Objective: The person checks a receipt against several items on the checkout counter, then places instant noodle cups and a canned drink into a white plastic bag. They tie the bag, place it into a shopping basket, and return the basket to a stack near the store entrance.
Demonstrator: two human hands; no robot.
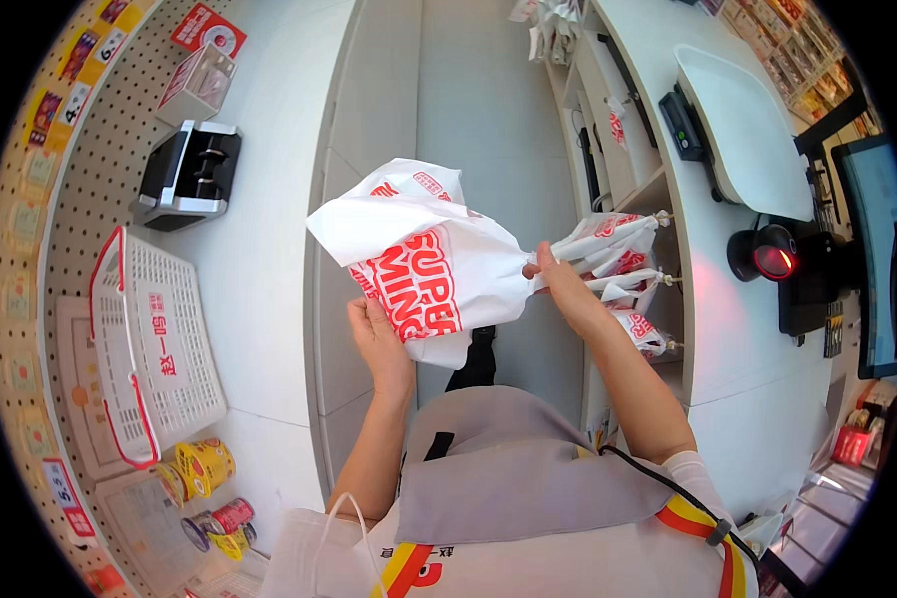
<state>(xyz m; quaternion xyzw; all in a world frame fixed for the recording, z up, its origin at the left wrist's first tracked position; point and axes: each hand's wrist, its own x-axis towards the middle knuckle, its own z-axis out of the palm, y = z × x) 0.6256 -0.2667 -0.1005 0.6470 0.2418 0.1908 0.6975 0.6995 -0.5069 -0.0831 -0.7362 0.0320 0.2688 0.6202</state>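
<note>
A white plastic carrier bag [486, 280] with red printing is stretched between my hands, over the aisle floor. My right hand [560, 288] pinches its gathered, narrow end, near the shelf unit. At the bag's wide, lower left edge, my left hand [380, 340] grips the film between thumb and fingers. The bag looks flat and crumpled; whether anything is inside cannot be told. Just right of my right hand, more white and red bags [605, 239] hang in bunches from hooks on the white cabinet.
On the left counter stand a white shopping basket [161, 336] with red handles, a black and silver machine [190, 176], a clear box [198, 84] and yellow tubs [205, 465]. The right counter bears a scale tray [747, 131], a scanner glowing red [762, 253] and a monitor [871, 254].
</note>
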